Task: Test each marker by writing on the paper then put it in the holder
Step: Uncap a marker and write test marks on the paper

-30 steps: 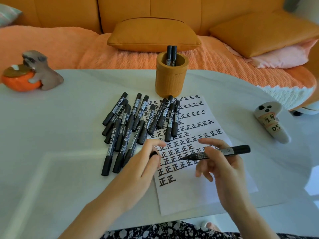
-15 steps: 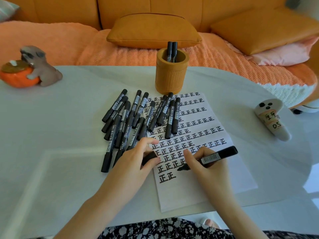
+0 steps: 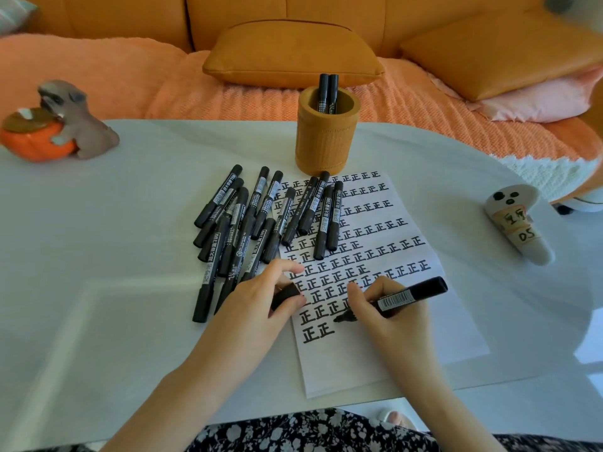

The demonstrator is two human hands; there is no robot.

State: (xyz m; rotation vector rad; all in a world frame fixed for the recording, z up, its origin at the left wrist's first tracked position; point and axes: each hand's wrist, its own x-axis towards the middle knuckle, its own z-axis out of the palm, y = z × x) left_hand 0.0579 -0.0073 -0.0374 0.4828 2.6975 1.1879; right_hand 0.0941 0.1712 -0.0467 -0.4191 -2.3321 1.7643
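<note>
right grip (image 3: 388, 318) pinches uncapped marker (image 3: 411, 293), tip down on paper (image 3: 375, 353). left grip (image 3: 261, 308) pinches black cap (image 3: 287, 294) at paper's left edge. holder (image 3: 323, 141) well apart, far side of bench (image 3: 98, 256).

Your marker (image 3: 414, 291) is black with a white barcode label, and the cap (image 3: 286, 295) is black too. The loose markers (image 3: 248, 223) are black with white printed labels, as are the two markers (image 3: 328, 89) in the holder (image 3: 324, 138), which is ochre with faint vertical ribbing. Your paper (image 3: 391, 347) is white, lined with rows of black characters. The table (image 3: 98, 256) is pale grey-white. The sofa (image 3: 130, 14) and cushion (image 3: 293, 53) are mustard-orange, the blanket (image 3: 114, 79) salmon with a ribbed knit, the pillow (image 3: 538, 99) pink. The dog figurine (image 3: 81, 125) is grey-brown, its bowl (image 3: 36, 145) orange. The white figure (image 3: 515, 223) bears black dots. Your clothing (image 3: 293, 432) is dark with a white floral print.
</note>
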